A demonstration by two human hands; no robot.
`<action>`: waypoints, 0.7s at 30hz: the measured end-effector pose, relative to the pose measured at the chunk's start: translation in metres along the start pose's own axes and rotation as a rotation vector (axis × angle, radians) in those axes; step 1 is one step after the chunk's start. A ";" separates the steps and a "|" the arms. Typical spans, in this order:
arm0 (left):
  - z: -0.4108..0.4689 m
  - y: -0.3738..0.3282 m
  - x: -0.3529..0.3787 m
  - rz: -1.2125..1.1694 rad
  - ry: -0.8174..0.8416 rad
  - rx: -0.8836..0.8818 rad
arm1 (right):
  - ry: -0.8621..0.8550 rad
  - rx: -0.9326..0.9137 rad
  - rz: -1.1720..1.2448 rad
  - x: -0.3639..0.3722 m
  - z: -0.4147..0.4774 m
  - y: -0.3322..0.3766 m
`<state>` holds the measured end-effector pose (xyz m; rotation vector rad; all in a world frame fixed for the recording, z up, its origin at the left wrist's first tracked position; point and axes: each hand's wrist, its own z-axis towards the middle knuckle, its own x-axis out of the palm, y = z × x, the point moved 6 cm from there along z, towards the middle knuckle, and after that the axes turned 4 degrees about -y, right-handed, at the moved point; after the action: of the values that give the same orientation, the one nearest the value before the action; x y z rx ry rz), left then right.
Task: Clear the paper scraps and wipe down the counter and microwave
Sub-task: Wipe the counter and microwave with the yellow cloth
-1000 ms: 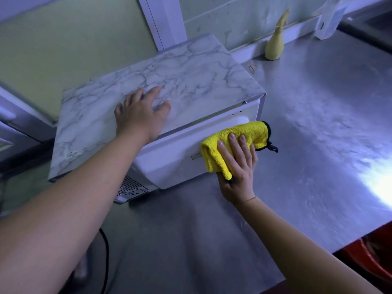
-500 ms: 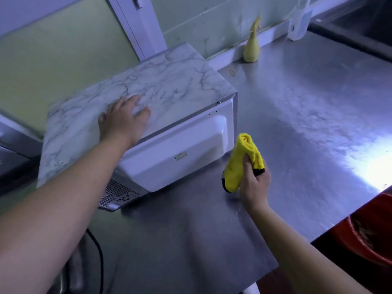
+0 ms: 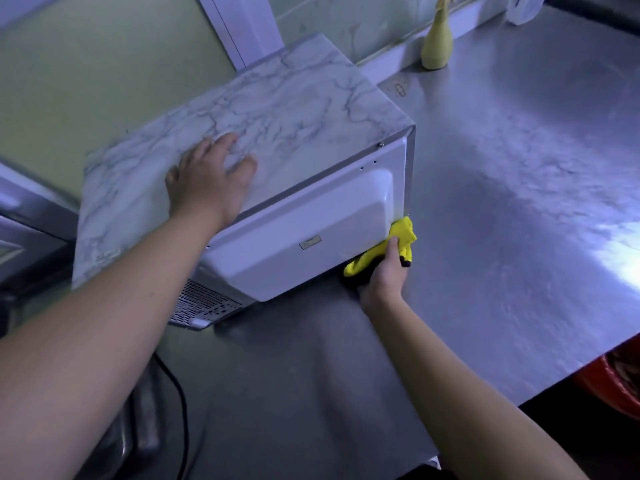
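Head view, task's thing: the white box-shaped microwave with a marble-patterned top (image 3: 311, 237) stands at an angle on the brushed steel counter (image 3: 519, 209), with a plain white panel facing the camera.
Left hand: the left hand (image 3: 207, 181) lies flat on the marble top near its front edge, fingers straight and spread, holding nothing. I judge that it steadies the box.
Right hand: the right hand (image 3: 384, 275) has its fingers curled round a bunched yellow microfibre cloth with a black edge (image 3: 403, 233) and holds it against the panel's lower right corner, just above the counter.
Deciding relation: the panel's long axis runs from lower left to upper right in the picture. The cloth sits at its right end, so the rest of the panel lies to the left of the grip, towards the left forearm. The right hand is the nearer one, and only it has the cloth.
Likely step: wiping along the bottom edge or rounding the corner onto the right side; I cannot tell which.
Hidden: the microwave's right side and underside, and the right fingertips behind the cloth. Whether the cloth touches the counter is unclear.
Hard to make out: a small mark (image 3: 400, 88) on the counter near the wall could be a scrap or a stain. No certain paper scraps show.
Cut off: a pale yellow-green bottle-shaped object (image 3: 437, 43) by the wall, and a red tub (image 3: 616, 386) below the counter edge.
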<state>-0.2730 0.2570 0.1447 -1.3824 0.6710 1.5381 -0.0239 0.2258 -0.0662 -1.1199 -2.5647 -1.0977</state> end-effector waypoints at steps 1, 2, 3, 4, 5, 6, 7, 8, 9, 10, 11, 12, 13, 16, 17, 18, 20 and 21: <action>0.000 0.000 -0.001 -0.002 -0.002 -0.002 | -0.012 0.052 0.029 0.003 -0.005 -0.004; 0.000 0.000 -0.001 -0.003 0.001 -0.003 | -0.029 0.074 0.031 0.004 -0.011 -0.006; -0.001 0.000 -0.001 0.001 0.002 -0.004 | -0.044 0.060 0.008 0.005 -0.019 -0.004; -0.001 0.000 0.000 0.005 0.001 -0.004 | -0.037 0.019 -0.019 0.008 -0.030 0.002; -0.002 0.000 0.000 0.005 -0.001 -0.004 | -0.018 -0.032 -0.037 0.012 -0.044 0.010; -0.001 0.000 0.000 0.003 -0.004 -0.005 | 0.005 -0.080 -0.049 0.016 -0.057 0.017; -0.001 0.000 0.000 0.003 -0.006 -0.006 | 0.029 -0.123 -0.053 0.021 -0.070 0.024; -0.001 0.000 -0.001 0.005 -0.006 -0.006 | 0.054 -0.159 -0.045 0.028 -0.082 0.028; -0.001 0.000 -0.001 0.008 -0.003 -0.007 | 0.071 -0.201 -0.021 0.033 -0.092 0.032; -0.001 0.000 -0.001 0.008 0.001 -0.007 | 0.090 -0.259 -0.004 0.038 -0.100 0.033; -0.002 0.000 -0.001 0.006 0.003 -0.008 | 0.113 -0.338 -0.021 0.044 -0.106 0.034; -0.002 -0.001 -0.001 0.003 0.002 -0.009 | 0.140 -0.447 -0.090 0.050 -0.113 0.033; -0.002 -0.001 -0.001 -0.001 0.001 -0.010 | 0.163 -0.584 -0.210 0.054 -0.120 0.030; -0.003 -0.002 -0.002 -0.007 0.005 -0.014 | 0.161 -0.997 -0.611 0.061 -0.135 0.015; -0.004 -0.003 -0.002 -0.008 0.009 -0.017 | 0.146 -1.121 -0.726 0.059 -0.134 0.010; -0.004 -0.003 -0.002 -0.006 0.011 -0.019 | 0.150 -1.224 -0.796 0.056 -0.129 0.004; -0.004 -0.003 -0.002 0.001 0.017 -0.019 | 0.224 -1.379 -0.857 0.047 -0.118 -0.006; -0.005 -0.003 -0.002 -0.001 0.024 -0.021 | 0.297 -1.443 -0.891 0.042 -0.113 -0.011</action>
<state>-0.2686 0.2535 0.1466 -1.4187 0.6707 1.5341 -0.0791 0.1692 0.0256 0.3562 -1.6972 -3.1467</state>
